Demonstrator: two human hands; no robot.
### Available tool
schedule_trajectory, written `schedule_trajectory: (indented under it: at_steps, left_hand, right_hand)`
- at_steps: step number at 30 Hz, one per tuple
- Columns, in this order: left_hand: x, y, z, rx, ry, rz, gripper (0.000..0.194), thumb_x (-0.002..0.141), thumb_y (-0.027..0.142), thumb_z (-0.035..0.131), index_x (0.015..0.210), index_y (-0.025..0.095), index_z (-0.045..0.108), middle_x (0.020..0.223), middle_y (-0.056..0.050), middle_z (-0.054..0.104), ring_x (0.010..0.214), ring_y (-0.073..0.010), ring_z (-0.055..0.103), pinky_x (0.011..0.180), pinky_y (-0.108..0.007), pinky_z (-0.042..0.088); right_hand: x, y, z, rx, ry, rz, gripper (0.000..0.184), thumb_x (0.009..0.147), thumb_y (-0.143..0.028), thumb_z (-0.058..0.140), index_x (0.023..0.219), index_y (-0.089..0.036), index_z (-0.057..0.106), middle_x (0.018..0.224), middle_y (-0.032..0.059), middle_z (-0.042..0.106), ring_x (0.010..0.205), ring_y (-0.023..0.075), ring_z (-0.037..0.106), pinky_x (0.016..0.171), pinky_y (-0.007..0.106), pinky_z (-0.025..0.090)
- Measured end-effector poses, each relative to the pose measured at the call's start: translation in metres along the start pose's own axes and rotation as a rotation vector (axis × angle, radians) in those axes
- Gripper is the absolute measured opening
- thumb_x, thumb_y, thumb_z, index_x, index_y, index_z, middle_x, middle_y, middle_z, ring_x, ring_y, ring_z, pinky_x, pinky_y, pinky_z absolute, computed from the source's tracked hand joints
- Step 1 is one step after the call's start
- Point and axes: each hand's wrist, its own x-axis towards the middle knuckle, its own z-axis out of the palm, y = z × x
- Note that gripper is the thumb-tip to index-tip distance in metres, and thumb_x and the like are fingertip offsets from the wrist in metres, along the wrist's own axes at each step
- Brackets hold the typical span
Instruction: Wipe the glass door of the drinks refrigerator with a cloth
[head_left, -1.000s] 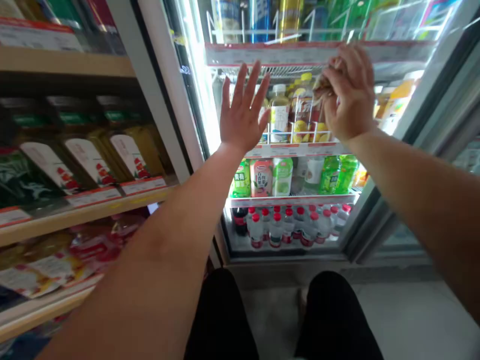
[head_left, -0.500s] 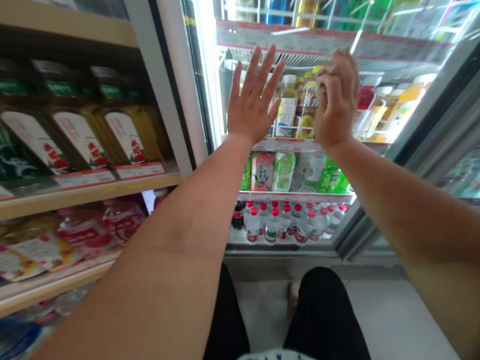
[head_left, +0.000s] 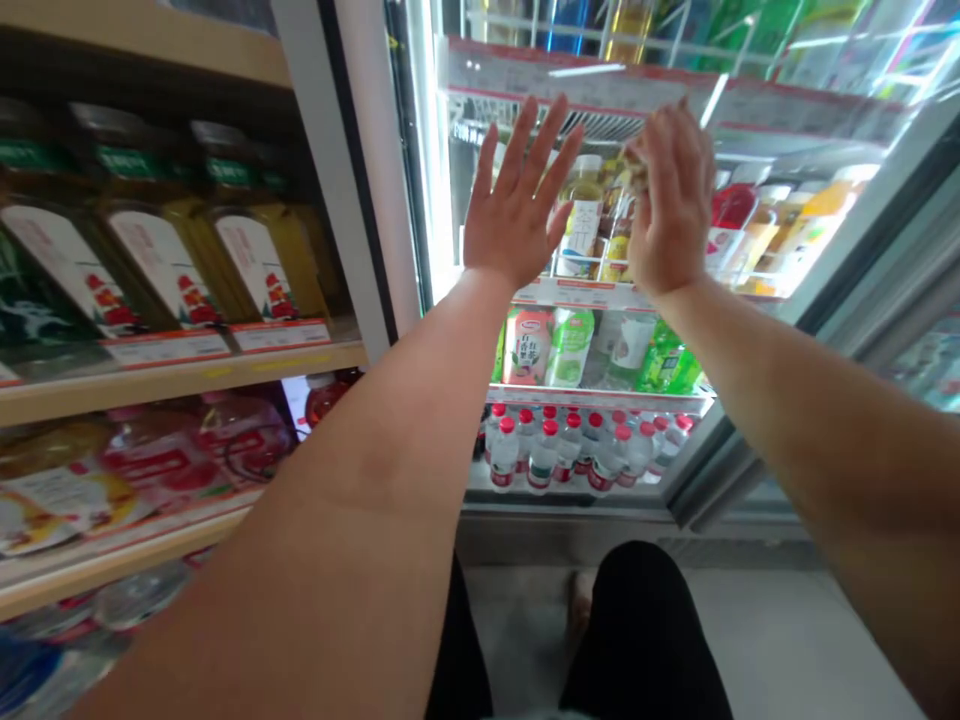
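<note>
My left hand (head_left: 517, 205) is open, fingers spread, and appears to lie flat on the glass door of a drinks fridge. To its right, my right hand (head_left: 671, 205) is raised at about the same height, fingers pressed together and bent over a small crumpled brownish cloth (head_left: 636, 172). Only a bit of this cloth shows at the fingertips; the palm hides the rest. Behind the hands, a yellow tea bottle (head_left: 581, 220) with a white label and a red juice bottle (head_left: 731, 210) stand on a fridge shelf.
Lower fridge shelves hold drink cartons (head_left: 527, 345) and several small red-capped water bottles (head_left: 543, 455). A grey door frame (head_left: 750, 430) runs along the right. To the left, a wooden shelf (head_left: 187, 380) carries large bottles of yellow drink (head_left: 247, 230). The floor (head_left: 787, 630) is grey.
The view has shifted slightly. My right hand's fingers have straightened and tipped to the left over the cloth. My left hand stays spread, a little further right in view.
</note>
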Motion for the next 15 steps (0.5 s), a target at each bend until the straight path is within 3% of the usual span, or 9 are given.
schedule_trajectory:
  at_steps: [3,5,8,11,13,15]
  left_hand:
    - [0.001,0.001,-0.001,0.008,-0.027,-0.005,0.069,0.102,0.031,0.033,0.17,0.026,0.024,0.174,0.007,0.009,0.162,-0.0193,-0.005,0.131,-0.039,-0.02]
    - [0.001,0.003,-0.003,-0.027,-0.044,-0.029,0.069,0.101,0.032,0.034,0.17,0.027,0.025,0.173,0.009,0.009,0.162,-0.02,-0.005,0.131,-0.038,-0.02]
    - [0.001,0.005,-0.007,-0.05,-0.051,-0.041,0.07,0.101,0.03,0.036,0.17,0.027,0.026,0.173,0.009,0.01,0.163,-0.0214,-0.003,0.132,-0.038,-0.019]
    - [0.0,0.005,-0.009,-0.013,-0.034,-0.014,0.071,0.1,0.028,0.039,0.169,0.024,0.026,0.174,0.004,0.013,0.163,-0.0237,0.002,0.133,-0.042,-0.015]
    - [0.0,0.005,-0.009,0.003,-0.038,-0.005,0.072,0.1,0.028,0.043,0.169,0.023,0.027,0.174,0.002,0.014,0.163,-0.025,0.004,0.134,-0.044,-0.013]
    - [-0.001,0.005,-0.009,0.016,-0.04,-0.002,0.072,0.099,0.029,0.044,0.169,0.022,0.027,0.174,0.001,0.015,0.163,-0.0256,0.005,0.134,-0.046,-0.012]
  right_hand:
    - [0.002,-0.003,-0.004,0.02,-0.133,0.006,0.046,0.111,-0.038,0.03,0.154,-0.038,0.045,0.163,-0.0061,0.043,0.159,0.0148,0.025,0.136,0.045,0.019]
    - [0.017,-0.001,-0.008,0.008,-0.164,-0.018,0.049,0.11,-0.035,0.031,0.158,-0.034,0.041,0.164,-0.0053,0.042,0.159,0.014,0.027,0.136,0.04,0.02]
    - [0.031,-0.003,-0.008,-0.031,-0.078,-0.02,0.054,0.108,-0.027,0.031,0.161,-0.021,0.036,0.165,0.0007,0.04,0.156,0.012,0.032,0.133,0.035,0.026]
    - [0.018,-0.013,-0.001,-0.078,-0.024,0.081,0.051,0.107,-0.028,0.029,0.155,-0.03,0.046,0.162,-0.0032,0.045,0.156,0.013,0.031,0.134,0.044,0.026]
    - [0.005,-0.018,0.001,-0.094,-0.075,0.113,0.048,0.108,-0.034,0.028,0.149,-0.036,0.052,0.16,-0.0057,0.048,0.158,0.0158,0.03,0.134,0.052,0.023]
    - [0.002,-0.017,-0.002,-0.071,-0.138,0.071,0.047,0.109,-0.038,0.028,0.147,-0.035,0.055,0.159,-0.0044,0.049,0.158,0.0174,0.03,0.134,0.051,0.023]
